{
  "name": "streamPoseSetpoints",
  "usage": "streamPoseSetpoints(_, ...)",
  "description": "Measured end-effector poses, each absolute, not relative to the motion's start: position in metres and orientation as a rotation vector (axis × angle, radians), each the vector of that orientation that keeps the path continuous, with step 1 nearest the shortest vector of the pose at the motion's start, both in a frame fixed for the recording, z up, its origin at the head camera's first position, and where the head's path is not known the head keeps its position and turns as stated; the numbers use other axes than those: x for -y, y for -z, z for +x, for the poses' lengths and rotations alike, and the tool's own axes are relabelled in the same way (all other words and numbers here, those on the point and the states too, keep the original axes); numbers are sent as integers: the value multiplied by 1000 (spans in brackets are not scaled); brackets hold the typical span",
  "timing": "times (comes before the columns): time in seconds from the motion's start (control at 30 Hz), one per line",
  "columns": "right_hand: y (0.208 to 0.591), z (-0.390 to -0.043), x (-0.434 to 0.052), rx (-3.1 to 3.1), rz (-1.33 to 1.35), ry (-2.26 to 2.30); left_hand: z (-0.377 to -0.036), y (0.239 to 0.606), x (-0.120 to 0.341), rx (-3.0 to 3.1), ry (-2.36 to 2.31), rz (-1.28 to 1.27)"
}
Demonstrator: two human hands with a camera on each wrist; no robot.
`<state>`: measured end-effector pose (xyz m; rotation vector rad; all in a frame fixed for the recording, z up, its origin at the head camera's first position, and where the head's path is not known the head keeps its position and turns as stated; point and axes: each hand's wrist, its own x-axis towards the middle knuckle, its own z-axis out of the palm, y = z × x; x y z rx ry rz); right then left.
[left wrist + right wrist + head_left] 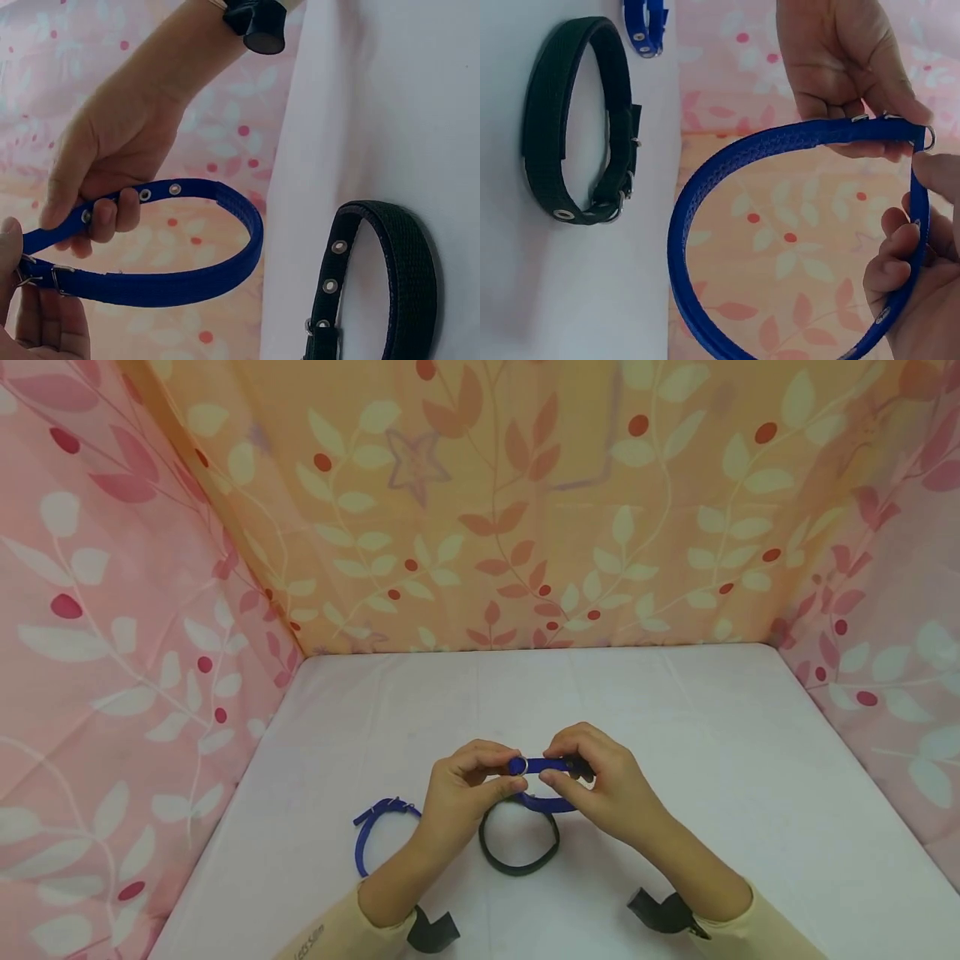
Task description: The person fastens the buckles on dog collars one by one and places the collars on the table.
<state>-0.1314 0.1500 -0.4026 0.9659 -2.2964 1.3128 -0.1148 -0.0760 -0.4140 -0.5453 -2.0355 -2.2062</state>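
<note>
Left hand (461, 789) pinches blue collar (543, 766) at buckle end, right hand (600, 785) grips strap end. Risk: strap slips from the ring; black collar (519, 843) lies at 6 o'clock.

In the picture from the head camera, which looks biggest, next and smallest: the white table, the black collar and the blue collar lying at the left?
1. White table, by far the biggest.
2. Black collar and blue collar lying at the left: they look about alike, and a hand hides part of each, so I won't rank them.
</note>
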Motion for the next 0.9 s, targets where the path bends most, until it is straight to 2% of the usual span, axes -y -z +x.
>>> streamPoseSetpoints(0.27,398,-130,-152,2294,1090,-1408,-113,414,73,2028,2233,-589)
streamPoseSetpoints(0.57,396,-132,-155,2442,891,-1139,-113,416,75,2027,2198,-590)
streamPoseSetpoints(0.9,393,-139,-166,2351,1081,-1499,-116,413,78,2042,2147,-569)
